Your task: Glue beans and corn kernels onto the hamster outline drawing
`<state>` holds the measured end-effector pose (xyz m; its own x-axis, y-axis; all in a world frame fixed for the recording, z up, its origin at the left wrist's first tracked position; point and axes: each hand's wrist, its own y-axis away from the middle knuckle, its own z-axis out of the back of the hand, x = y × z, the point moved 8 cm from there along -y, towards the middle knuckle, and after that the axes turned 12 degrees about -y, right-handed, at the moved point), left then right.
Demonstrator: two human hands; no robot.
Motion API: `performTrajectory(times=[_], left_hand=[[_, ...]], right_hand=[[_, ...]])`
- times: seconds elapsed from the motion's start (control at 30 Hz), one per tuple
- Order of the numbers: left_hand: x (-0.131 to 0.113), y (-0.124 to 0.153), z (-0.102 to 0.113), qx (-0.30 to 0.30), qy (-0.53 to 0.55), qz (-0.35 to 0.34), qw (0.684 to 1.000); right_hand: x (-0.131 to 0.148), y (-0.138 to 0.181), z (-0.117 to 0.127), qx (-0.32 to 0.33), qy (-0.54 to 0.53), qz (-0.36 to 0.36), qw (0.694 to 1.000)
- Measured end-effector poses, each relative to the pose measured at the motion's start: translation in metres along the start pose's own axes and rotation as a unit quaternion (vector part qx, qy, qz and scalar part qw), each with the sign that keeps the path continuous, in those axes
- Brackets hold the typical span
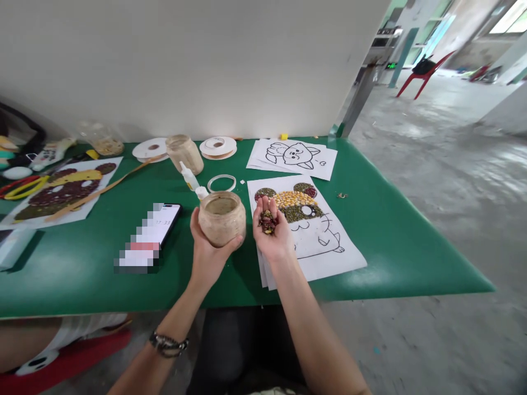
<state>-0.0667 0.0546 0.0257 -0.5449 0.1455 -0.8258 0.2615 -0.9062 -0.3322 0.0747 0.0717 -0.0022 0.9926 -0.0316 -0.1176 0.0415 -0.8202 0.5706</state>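
Note:
My left hand [209, 249] is wrapped round the base of an open, cloudy plastic jar [222, 217], holding it just above the green table [391, 241]. My right hand [272, 230] is cupped palm up beside the jar, with a small heap of mixed dark red and yellow beans [267, 221] in it. Under the right hand lies a stack of paper with a pig outline [307, 225]; its head is filled in with yellow corn, green beans and dark beans. The jar's lid ring [221, 182] lies on the table behind the jar.
A phone [158, 227] lies left of the jar. A glue bottle [190, 178] and a second jar [185, 153] stand behind it, with two white tape spools [218, 147]. Blank pig drawings [294, 156] lie at the back, and another bean picture [61, 189] lies at the left.

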Motion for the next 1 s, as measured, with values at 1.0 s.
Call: performTrajectory(times=[1.0], left_hand=[[-0.008,-0.069,-0.07,-0.052,-0.038,0.045,0.997]], right_hand=[[0.013,0.012,0.009,0.009,0.014,0.014,1.0]])
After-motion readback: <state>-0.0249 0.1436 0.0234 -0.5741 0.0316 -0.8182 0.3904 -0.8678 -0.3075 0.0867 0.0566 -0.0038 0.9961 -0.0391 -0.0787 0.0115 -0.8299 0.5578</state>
